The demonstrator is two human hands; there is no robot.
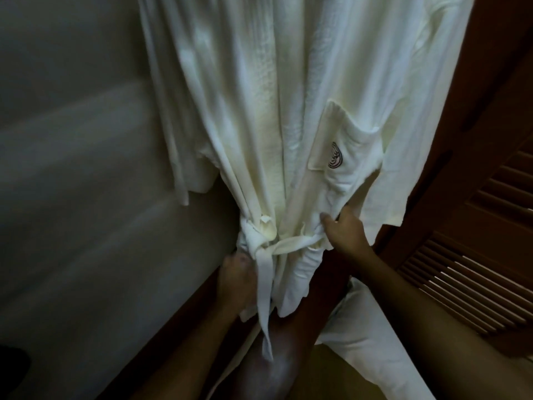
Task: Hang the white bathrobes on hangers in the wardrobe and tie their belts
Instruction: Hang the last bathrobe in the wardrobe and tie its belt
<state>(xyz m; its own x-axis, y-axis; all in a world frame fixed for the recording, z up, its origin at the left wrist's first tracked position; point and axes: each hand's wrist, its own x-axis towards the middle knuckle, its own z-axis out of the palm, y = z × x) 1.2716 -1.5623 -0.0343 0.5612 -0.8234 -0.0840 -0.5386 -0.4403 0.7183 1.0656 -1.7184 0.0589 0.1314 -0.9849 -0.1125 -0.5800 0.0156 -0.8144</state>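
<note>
Head view: one white waffle-cloth bathrobe [259,125] hangs in the wardrobe, with one square pocket [346,151]. One flat belt [291,243] is knotted at its waist. The left hand [236,284], blurred, curls on the bathrobe edge under the knot. The right hand [344,230] pinches cloth just above the belt. One slatted wooden door [476,255] stands close on the right.

Hotel-room wardrobe: hanging logo-pocket white bathrobe [274,111], louvred wooden door [461,269]
</note>
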